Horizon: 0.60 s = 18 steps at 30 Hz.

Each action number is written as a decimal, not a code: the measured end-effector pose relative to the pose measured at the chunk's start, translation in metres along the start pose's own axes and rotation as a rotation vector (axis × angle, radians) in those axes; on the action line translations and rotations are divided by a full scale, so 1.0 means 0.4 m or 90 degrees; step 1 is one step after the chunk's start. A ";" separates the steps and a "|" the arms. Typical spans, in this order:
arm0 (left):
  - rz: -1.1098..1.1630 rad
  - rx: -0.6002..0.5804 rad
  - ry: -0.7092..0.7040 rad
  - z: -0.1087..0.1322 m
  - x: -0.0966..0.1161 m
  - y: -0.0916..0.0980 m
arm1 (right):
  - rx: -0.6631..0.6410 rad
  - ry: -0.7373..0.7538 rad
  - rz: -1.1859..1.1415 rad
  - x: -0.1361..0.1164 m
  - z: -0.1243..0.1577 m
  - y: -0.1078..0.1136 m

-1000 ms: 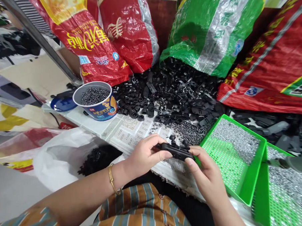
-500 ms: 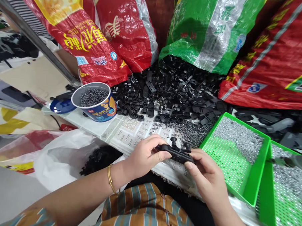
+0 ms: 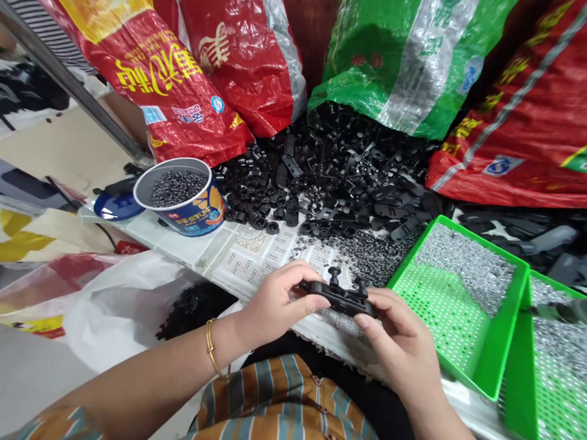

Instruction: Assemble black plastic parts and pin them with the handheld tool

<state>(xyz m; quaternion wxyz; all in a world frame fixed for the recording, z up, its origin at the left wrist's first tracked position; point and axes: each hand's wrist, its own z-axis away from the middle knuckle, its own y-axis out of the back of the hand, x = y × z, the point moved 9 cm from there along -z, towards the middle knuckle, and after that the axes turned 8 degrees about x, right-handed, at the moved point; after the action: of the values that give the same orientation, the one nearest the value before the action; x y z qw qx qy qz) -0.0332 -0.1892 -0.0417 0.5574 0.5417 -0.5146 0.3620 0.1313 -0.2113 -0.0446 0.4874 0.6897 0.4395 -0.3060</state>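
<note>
A black plastic part [image 3: 341,298], long and narrow with two knobbed posts standing up from it, is held level over the front edge of the table. My left hand [image 3: 290,298] pinches its left end between thumb and fingers. At the right end, my right hand [image 3: 400,335] grips it with the thumb in front and the fingers behind. Just beyond the hands lies a spread of tiny dark pieces [image 3: 377,259]. Farther back is a heap of loose black plastic parts [image 3: 334,176].
A blue tub [image 3: 196,216] of small dark pieces stands at left. Two green trays, one nearer [image 3: 486,358] and one farther right [image 3: 524,399], hold small silvery pieces. A screwdriver-like tool [image 3: 562,313] reaches over the right tray. Red sacks [image 3: 242,55] and a green sack [image 3: 368,74] line the back.
The black part has tipped slightly, so its two knobbed posts show more upright. Both hands keep their hold and have shifted slightly left in view.
</note>
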 end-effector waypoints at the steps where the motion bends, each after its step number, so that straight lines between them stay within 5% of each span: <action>1: 0.006 -0.001 -0.001 0.001 -0.001 0.000 | -0.002 0.007 0.004 -0.006 -0.001 0.001; 8: 0.016 0.024 -0.036 0.015 0.000 0.011 | -0.048 0.041 0.023 -0.036 -0.021 -0.001; 18: 0.055 0.035 0.064 0.023 -0.041 0.014 | -0.051 0.023 0.050 -0.034 -0.032 0.004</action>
<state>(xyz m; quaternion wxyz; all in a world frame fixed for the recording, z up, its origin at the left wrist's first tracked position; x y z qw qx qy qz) -0.0436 -0.1947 -0.0573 0.5512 0.5155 -0.4988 0.4263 0.1270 -0.2037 -0.0281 0.5185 0.6918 0.4326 -0.2560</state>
